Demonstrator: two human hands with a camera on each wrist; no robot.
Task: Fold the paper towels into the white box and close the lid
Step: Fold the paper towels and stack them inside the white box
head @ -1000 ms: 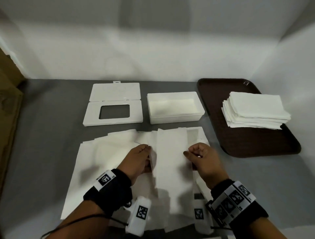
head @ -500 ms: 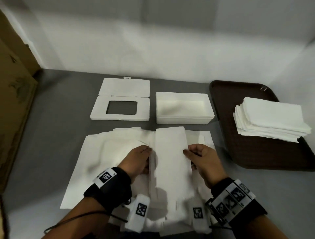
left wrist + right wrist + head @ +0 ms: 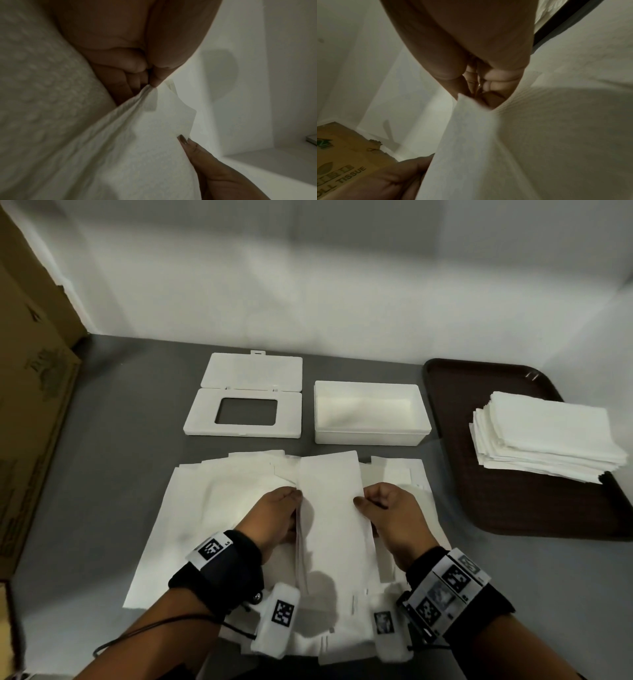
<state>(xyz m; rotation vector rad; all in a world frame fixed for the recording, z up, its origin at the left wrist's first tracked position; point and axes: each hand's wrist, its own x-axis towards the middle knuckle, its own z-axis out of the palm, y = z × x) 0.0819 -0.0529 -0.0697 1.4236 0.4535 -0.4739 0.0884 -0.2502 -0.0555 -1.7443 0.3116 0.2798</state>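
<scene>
A narrow folded strip of white paper towels [image 3: 334,508] lies lengthwise on a spread of unfolded towels [image 3: 219,508] at the table's front. My left hand [image 3: 274,515] pinches the strip's left edge [image 3: 149,88]. My right hand [image 3: 387,511] pinches its right edge [image 3: 471,104], thumb on top. The open white box [image 3: 370,433] stands just beyond the strip. Its lid [image 3: 205,422], with a rectangular hole and its flap raised, lies flat to the box's left.
A brown tray [image 3: 513,501] at the right carries a stack of folded towels [image 3: 548,436]. A cardboard carton [image 3: 30,405] stands along the left edge. White walls close in the back and right.
The strip between my hands has grown narrower as both hands press its edges inward. The camera has shifted left, so the box and tray sit further right.
</scene>
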